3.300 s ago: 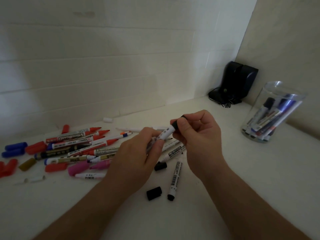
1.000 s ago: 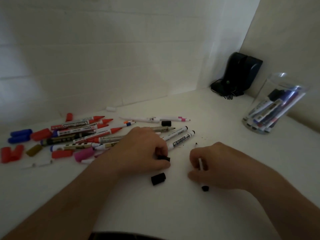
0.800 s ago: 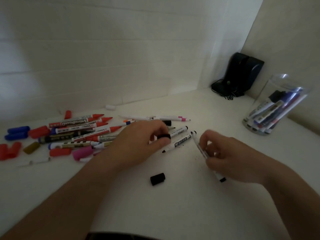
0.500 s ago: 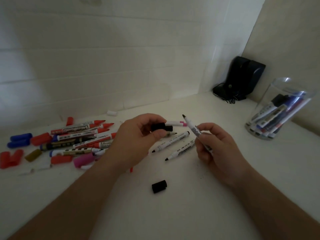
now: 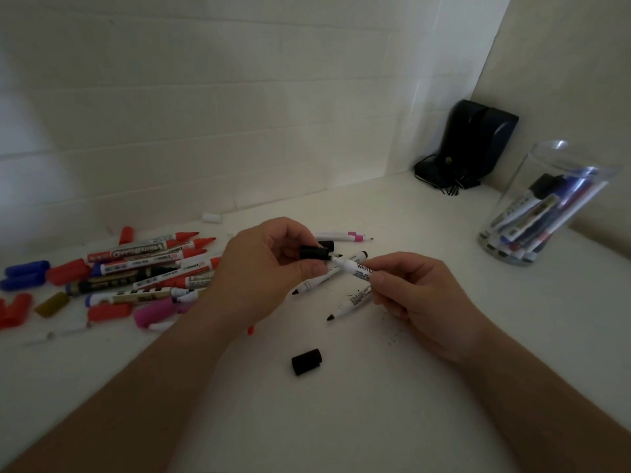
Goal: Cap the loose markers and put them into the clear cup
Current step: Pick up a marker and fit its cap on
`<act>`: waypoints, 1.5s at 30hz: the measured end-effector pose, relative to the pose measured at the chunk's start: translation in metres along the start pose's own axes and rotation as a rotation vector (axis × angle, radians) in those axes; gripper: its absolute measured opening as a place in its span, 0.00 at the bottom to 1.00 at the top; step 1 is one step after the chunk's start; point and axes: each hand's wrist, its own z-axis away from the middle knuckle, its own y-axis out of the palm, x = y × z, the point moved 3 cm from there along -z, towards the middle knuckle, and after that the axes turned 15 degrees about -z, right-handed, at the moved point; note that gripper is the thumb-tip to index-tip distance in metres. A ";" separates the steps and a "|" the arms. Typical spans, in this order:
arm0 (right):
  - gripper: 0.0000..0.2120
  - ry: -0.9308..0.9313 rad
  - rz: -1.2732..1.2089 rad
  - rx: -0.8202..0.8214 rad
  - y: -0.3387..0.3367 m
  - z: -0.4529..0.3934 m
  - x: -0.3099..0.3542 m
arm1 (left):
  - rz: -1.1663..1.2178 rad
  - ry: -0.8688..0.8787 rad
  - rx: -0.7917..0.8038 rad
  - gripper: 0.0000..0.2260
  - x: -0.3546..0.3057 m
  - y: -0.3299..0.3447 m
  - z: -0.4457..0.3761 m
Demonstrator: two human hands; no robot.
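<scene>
Pinching a black cap between thumb and fingers, the left hand holds it right at the tip of a white marker that the right hand grips by the barrel, so cap and tip are basically touching. Two more uncapped black-tipped markers lie on the table under both hands, and a spare black cap sits nearer the person, below the left hand. Left of the left hand there's a messy pile of red and blue markers. The clear cup, with markers already in it, stands well off to the right of the right hand.
</scene>
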 end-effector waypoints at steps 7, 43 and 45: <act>0.08 -0.041 0.079 0.011 0.002 -0.001 -0.001 | -0.234 0.024 -0.031 0.12 0.002 -0.004 0.001; 0.03 -0.177 0.187 0.010 0.007 0.007 0.017 | -0.202 0.205 0.007 0.09 -0.013 0.011 0.009; 0.04 -0.244 0.259 -0.003 0.008 0.006 0.020 | -0.227 0.238 0.012 0.09 -0.016 0.012 0.010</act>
